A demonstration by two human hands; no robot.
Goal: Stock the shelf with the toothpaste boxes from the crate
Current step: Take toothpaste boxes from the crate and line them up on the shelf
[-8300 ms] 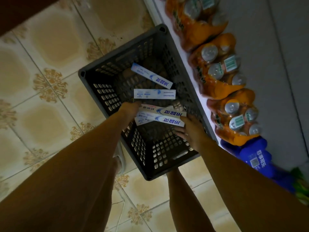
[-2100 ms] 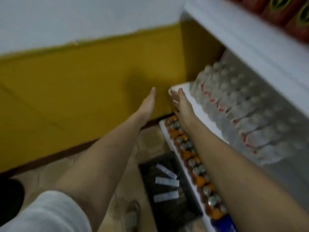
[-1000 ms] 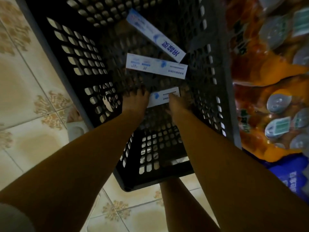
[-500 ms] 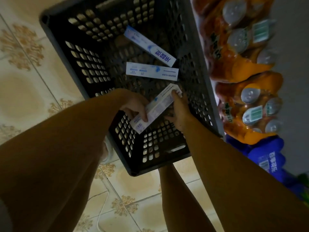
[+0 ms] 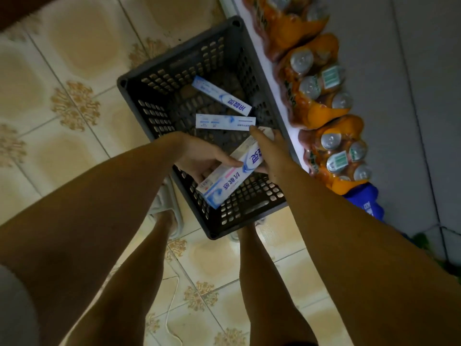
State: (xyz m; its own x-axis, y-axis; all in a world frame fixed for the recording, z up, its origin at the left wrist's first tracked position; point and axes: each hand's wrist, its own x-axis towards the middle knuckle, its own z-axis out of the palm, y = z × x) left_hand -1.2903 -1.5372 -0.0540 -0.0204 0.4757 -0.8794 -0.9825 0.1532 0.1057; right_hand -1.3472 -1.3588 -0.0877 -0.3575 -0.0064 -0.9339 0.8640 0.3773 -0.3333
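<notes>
**Toothpaste box lifted clear of the crate floor**

Status: the left hand (image 5: 199, 159) and right hand (image 5: 268, 148) together hold one white-and-blue cardboard toothpaste box (image 5: 230, 174). The left hand's fingers wrap the lower half of the box, with the thumb laid across its printed face. The right hand's fingers curl round the upper end. The box is tilted, its lower end toward the person, and sits above the dark grey perforated plastic crate (image 5: 139, 96).

Change: half a second earlier the same box was lower in the crate, pinched at its ends. It is now raised and turned, with the printed face up. One second earlier it lay flat on the crate floor, under the fingertips of both hands. The pickup therefore appears complete.

Remaining stock: two boxes lie on the crate floor, unchanged in position. The far angled toothpaste box (image 5: 222, 95) lies toward the back wall. The flat middle toothpaste box (image 5: 225, 121) lies just beyond the right hand's fingertips.

Surroundings: the crate stands on the patterned beige floor tiles (image 5: 62, 71), against the white bottom shelf edge (image 5: 284, 106). That shelf carries shrink-wrapped orange drink-can packs (image 5: 316, 96).

Next step, as judged: carry the held box up to the shelf. The destination shelf space is out of view.
</notes>
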